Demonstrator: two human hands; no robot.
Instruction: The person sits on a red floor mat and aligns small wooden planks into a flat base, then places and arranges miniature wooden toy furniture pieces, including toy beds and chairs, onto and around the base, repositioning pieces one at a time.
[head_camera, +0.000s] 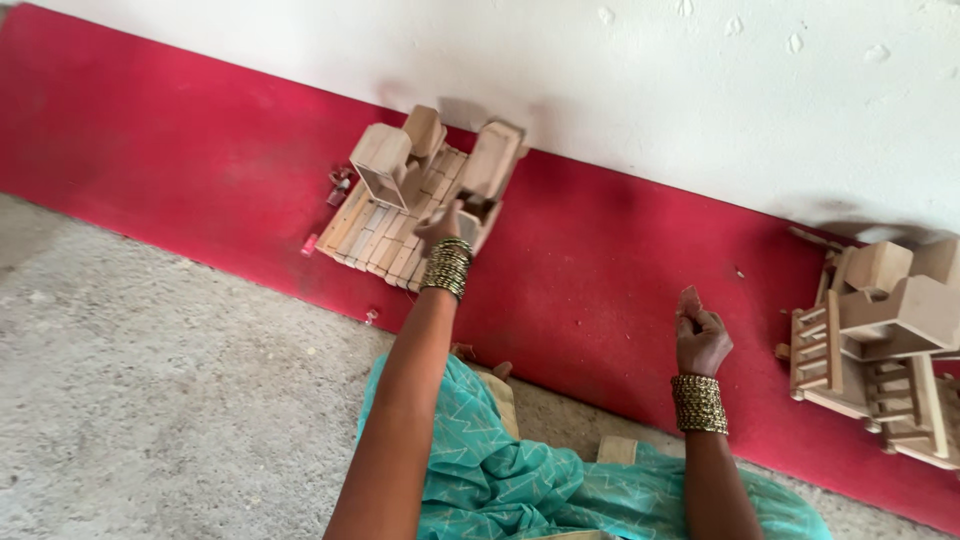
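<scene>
Wooden toy frame (420, 190) is what our left hand (440, 225) reaches out to, well ahead of us at the far left, where the red band (600, 290) meets the white wall (650, 80).

Nearest to us lies our lap in teal cloth (500, 470), with small wooden blocks (615, 450) resting at its edge on the grey floor (150, 380). A little farther, our right hand (700, 335) is raised over the red band, fingers curled in on a small piece pinched at the tips; the piece is too small for us to name. To its right, near the frame's edge, stands a stack of finished slatted wooden pieces (880, 340).

Farther still, our left hand lies on the near right corner of the toy frame; its fingers are hidden behind the wrist and bangles (447, 265), so we cannot tell whether it grips or only touches. The frame's slatted base lies flat, with box-shaped parts sitting on top.

We judge those upper parts the weak point: if they are only set in place, a push at full stretch could tip them or slide the base. Tiny red bits (338, 185) lie just left of it and could be scattered. The pinched piece could slip from our right hand.
</scene>
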